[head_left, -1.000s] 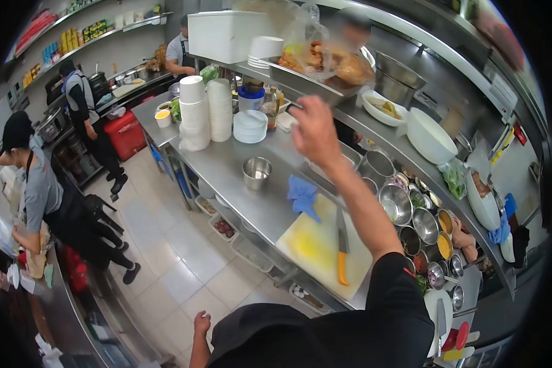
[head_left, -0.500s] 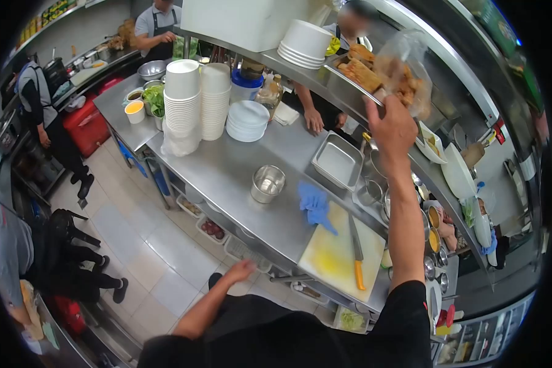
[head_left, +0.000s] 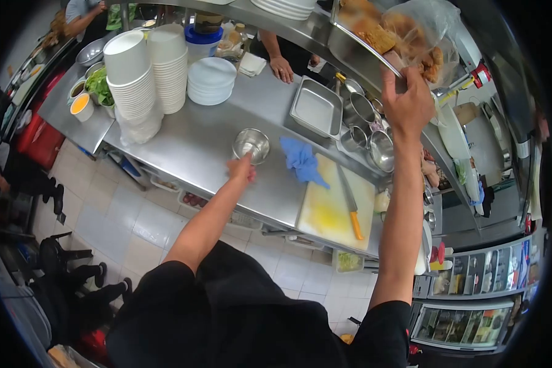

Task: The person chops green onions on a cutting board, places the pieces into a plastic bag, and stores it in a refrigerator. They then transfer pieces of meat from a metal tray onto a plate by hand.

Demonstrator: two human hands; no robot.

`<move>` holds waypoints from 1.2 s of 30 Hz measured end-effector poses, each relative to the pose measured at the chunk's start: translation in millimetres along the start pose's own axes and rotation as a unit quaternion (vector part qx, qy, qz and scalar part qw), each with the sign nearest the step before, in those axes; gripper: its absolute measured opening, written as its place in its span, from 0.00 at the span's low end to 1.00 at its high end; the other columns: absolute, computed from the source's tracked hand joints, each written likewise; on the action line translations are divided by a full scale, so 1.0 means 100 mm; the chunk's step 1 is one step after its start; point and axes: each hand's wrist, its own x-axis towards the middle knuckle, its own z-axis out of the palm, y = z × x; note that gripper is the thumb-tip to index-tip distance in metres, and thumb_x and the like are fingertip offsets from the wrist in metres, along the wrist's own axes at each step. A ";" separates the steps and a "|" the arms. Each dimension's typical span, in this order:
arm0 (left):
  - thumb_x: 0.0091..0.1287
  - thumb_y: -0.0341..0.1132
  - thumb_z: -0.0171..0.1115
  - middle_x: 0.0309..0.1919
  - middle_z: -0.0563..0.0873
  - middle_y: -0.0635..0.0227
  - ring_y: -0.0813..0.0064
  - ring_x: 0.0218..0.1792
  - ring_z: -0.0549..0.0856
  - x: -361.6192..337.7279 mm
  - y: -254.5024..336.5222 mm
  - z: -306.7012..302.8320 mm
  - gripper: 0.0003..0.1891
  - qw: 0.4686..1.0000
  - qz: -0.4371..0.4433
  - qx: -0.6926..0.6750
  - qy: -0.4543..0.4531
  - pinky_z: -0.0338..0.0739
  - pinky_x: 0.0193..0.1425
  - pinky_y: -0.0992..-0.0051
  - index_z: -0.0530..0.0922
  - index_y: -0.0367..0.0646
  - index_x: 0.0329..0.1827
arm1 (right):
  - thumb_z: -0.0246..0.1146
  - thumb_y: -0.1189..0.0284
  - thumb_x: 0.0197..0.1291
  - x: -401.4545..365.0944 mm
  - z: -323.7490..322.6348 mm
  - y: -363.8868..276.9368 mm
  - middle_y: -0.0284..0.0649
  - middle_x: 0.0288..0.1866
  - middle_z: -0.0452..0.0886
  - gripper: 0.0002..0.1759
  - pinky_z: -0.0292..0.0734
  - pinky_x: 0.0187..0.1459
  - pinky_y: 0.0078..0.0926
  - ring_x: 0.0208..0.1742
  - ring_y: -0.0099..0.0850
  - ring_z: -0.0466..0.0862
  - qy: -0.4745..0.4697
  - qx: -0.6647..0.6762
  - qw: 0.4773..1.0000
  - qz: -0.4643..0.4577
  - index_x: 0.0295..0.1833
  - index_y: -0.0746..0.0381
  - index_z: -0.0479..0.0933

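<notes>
My left hand [head_left: 241, 169] is at the near side of a round metal cup [head_left: 259, 140] on the steel table, a digit hooked over its rim and the other fingers curled outside. High on the right, my right hand [head_left: 407, 105] grips the rim of a metal pan [head_left: 356, 48] at the raised shelf. Browned, fried-looking pieces [head_left: 379, 38] and a clear plastic bag [head_left: 432, 21] are at the pan. Blue gloves or a crumpled blue cloth [head_left: 302, 161] lie beside the cup, touching a cutting board [head_left: 328, 218] with an orange-handled knife [head_left: 354, 214] on it.
Stacked white tubs [head_left: 132, 76] and white lids [head_left: 211, 81] stand on the table's left. A shallow metal tray [head_left: 317, 107] and several metal pots [head_left: 358, 109] line the back. Across the table rests a co-worker's hand [head_left: 281, 69]. Other people are at the left.
My left hand has gone from beside my body up to the metal cup. My right hand still holds the pan. The view has tilted down and shifted right.
</notes>
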 end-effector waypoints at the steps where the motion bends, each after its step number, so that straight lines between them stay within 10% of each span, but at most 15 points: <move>1: 0.60 0.49 0.71 0.30 0.82 0.58 0.71 0.21 0.80 0.13 0.03 0.02 0.36 1.000 0.000 -0.002 -0.006 0.74 0.20 0.69 0.63 0.37 0.61 | 0.69 0.50 0.56 0.01 0.00 0.00 0.41 0.24 0.80 0.23 0.73 0.29 0.38 0.28 0.43 0.81 -0.004 0.000 1.000 0.003 0.28 0.59 0.75; 12: 0.66 0.37 0.64 0.40 0.83 0.62 0.73 0.29 0.82 0.25 0.15 0.06 0.34 0.976 0.211 -0.057 0.003 0.78 0.29 0.71 0.56 0.47 0.71 | 0.70 0.51 0.54 0.02 0.03 -0.01 0.41 0.22 0.76 0.22 0.71 0.28 0.39 0.26 0.44 0.79 0.023 -0.005 1.000 -0.008 0.27 0.58 0.75; 20: 0.69 0.53 0.63 0.51 0.83 0.56 0.64 0.42 0.85 -1.04 0.24 0.59 0.34 0.959 0.109 -0.033 -0.260 0.80 0.44 0.65 0.62 0.46 0.70 | 0.72 0.51 0.52 0.03 -0.10 0.00 0.39 0.21 0.78 0.22 0.72 0.26 0.37 0.24 0.41 0.80 0.029 0.051 0.998 -0.005 0.24 0.57 0.76; 25: 0.72 0.54 0.57 0.55 0.81 0.53 0.61 0.48 0.84 -1.69 0.64 0.93 0.32 0.853 0.158 -0.155 -0.472 0.79 0.55 0.58 0.62 0.51 0.74 | 0.73 0.57 0.51 -0.08 -0.47 -0.10 0.41 0.23 0.79 0.19 0.73 0.27 0.38 0.26 0.43 0.81 0.001 0.096 0.995 0.003 0.24 0.59 0.76; 36: 0.73 0.54 0.52 0.52 0.83 0.68 0.66 0.52 0.81 -2.45 0.78 1.73 0.26 0.674 0.160 -0.374 -0.617 0.74 0.64 0.51 0.73 0.47 0.65 | 0.69 0.69 0.38 -0.84 -2.03 -0.64 0.35 0.23 0.77 0.11 0.73 0.25 0.37 0.23 0.40 0.79 -0.060 0.117 0.991 -0.031 0.31 0.57 0.80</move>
